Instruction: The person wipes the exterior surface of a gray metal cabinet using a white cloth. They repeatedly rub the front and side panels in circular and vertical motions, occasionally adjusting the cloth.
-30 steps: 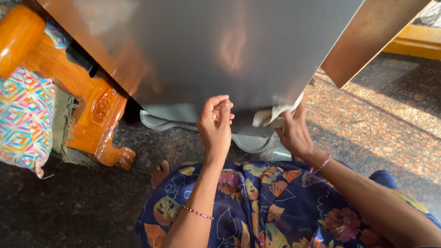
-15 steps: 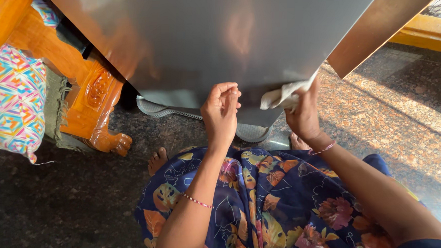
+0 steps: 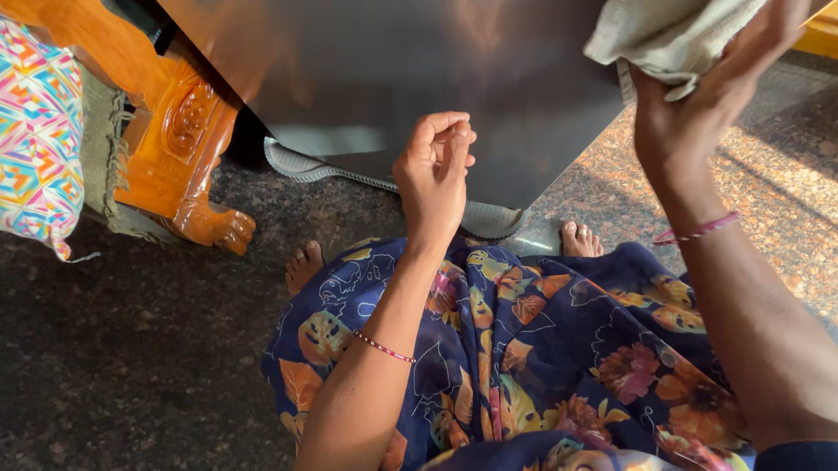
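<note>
Pressing a cloth (image 3: 676,28) against the grey panel (image 3: 449,65), right hand (image 3: 714,91).

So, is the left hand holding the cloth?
No, the cloth is in the right hand; the left hand holds nothing visible.

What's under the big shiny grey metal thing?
A grey ribbed mat pokes out beneath the big shiny grey metal panel, lying on the dark speckled stone floor. The rest of the mat and floor further under are hidden by the panel.
</note>
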